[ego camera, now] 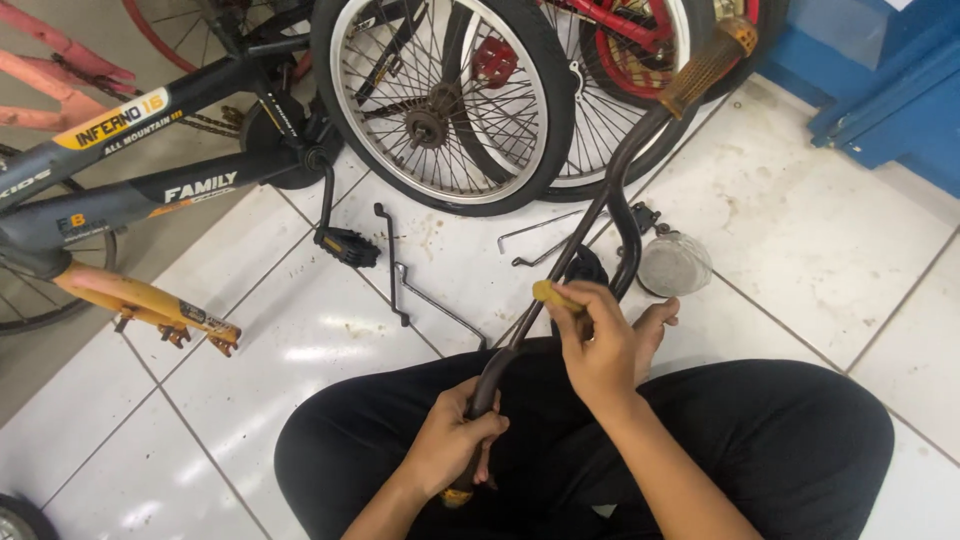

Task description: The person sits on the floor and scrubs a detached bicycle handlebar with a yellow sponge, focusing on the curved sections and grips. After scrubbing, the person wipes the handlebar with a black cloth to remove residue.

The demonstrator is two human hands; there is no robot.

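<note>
While you sit on the tiled floor (800, 260):
Left hand (450, 445): your grip clamped on the dark handlebar (625, 160).
Right hand (600, 345): your grip closed on a yellow-handled tool (553, 294).

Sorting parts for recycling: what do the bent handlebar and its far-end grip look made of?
The handlebar looks like metal tubing with a dark, dull brown finish: thin, smoothly curved, faintly glinting. Its end grip seems rubber or soft plastic: tan-orange, matte, ribbed. The left hand holds the bar's near end.
</note>
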